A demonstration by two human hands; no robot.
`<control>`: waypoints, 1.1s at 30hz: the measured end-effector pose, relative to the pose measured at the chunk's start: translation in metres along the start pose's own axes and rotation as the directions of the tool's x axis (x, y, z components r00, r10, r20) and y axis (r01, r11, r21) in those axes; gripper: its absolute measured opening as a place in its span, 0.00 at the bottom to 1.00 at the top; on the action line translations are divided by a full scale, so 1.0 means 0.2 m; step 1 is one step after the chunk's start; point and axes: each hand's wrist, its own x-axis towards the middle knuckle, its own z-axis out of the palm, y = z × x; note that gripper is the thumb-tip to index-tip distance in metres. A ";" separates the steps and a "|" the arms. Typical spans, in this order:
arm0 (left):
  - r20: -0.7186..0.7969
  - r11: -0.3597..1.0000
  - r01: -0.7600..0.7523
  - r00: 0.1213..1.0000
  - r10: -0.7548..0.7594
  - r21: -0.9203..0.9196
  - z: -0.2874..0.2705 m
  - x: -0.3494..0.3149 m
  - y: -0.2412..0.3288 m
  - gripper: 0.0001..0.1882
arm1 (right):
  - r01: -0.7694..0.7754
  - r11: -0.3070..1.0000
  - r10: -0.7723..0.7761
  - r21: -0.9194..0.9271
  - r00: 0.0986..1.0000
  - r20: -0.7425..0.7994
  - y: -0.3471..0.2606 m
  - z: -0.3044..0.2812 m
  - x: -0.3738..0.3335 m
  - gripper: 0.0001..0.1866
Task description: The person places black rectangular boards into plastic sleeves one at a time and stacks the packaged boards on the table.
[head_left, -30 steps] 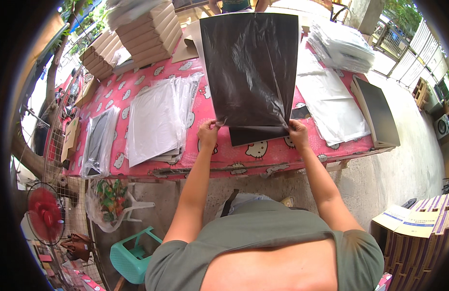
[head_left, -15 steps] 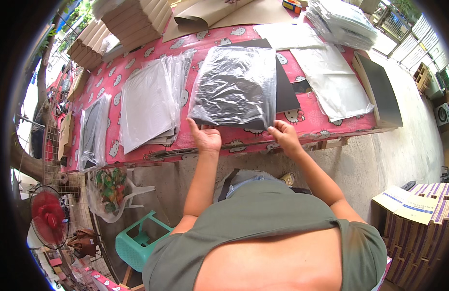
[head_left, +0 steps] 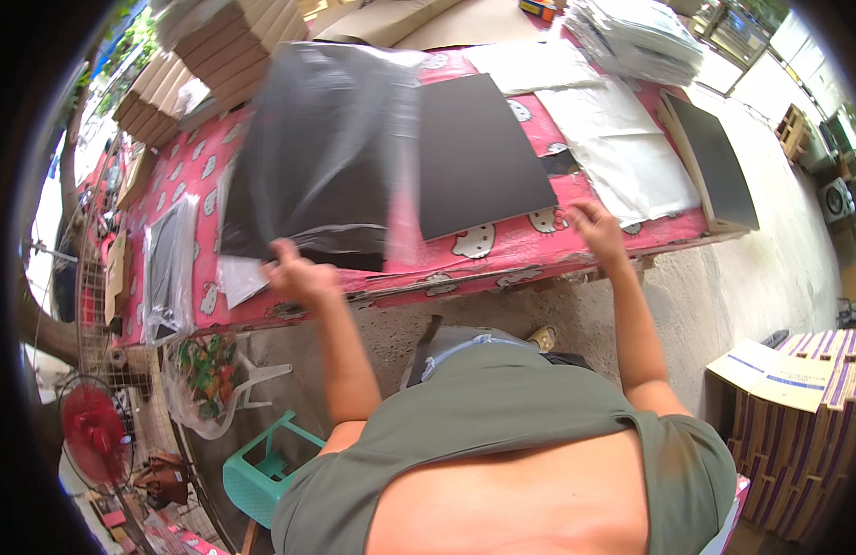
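Note:
My left hand (head_left: 303,277) grips the near edge of a black board in a clear plastic sleeve (head_left: 307,166), thumb on top. The sleeved board is blurred by motion and hangs over the stack of pale sleeved sheets (head_left: 241,279), hiding most of it. A bare black board (head_left: 483,153) lies on the table to its right. Just off that board's near right corner is my right hand (head_left: 594,229), fingers loosely bent and apart, with nothing seen in them.
The table wears a pink patterned cover (head_left: 474,242). White plastic sleeves (head_left: 627,148) lie to the right, beside a dark-faced panel (head_left: 714,162). A sleeved dark board (head_left: 169,264) lies far left. Brown cartons (head_left: 234,46) and a pile of plastic-wrapped packs (head_left: 631,42) stand at the back.
My left hand has carried the sleeved board leftward over the pale stack, uncovering the bare black board. My right hand has let go of the sleeve and moved right.

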 end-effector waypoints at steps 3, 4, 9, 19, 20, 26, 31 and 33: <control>-0.193 0.999 -0.024 0.981 0.018 -0.027 -0.06 0.12 0.20 0.31 | -0.103 0.940 -0.051 -0.326 0.901 -0.430 0.20 -0.33 0.18 0.15; -0.239 0.997 -0.062 0.969 0.070 0.039 -0.14 0.29 0.18 0.31 | -0.152 0.919 -0.058 -0.365 0.862 -0.504 0.25 -0.40 0.22 0.16; -0.461 0.981 -0.158 0.867 0.191 0.109 -0.33 0.69 -0.05 0.26 | -0.430 0.582 -0.012 -0.690 0.844 -0.537 0.38 -0.53 0.35 0.32; -0.370 0.851 0.021 0.906 0.206 0.524 -0.36 0.72 -0.21 0.34 | 0.339 0.700 -0.277 -0.629 0.940 0.198 0.30 -0.34 0.23 0.19; -0.364 0.828 0.002 0.899 0.244 0.561 -0.33 0.67 -0.19 0.37 | 0.364 0.681 -0.283 -0.636 0.931 0.229 0.29 -0.33 0.19 0.20; -0.197 0.703 -0.095 0.926 0.323 0.704 -0.20 0.39 -0.15 0.41 | 0.284 0.825 -0.394 -0.489 0.909 -0.137 0.15 -0.50 0.26 0.23; 0.200 0.933 -0.289 0.948 0.248 0.214 0.17 -0.08 -0.25 0.25 | 0.086 0.595 -0.198 -0.799 0.979 -0.042 0.25 -0.44 0.30 0.23; 0.434 0.985 -0.159 0.893 0.115 0.067 0.34 -0.37 -0.29 0.20 | 0.083 0.749 -0.270 -0.657 0.944 -0.189 0.38 -0.52 0.38 0.20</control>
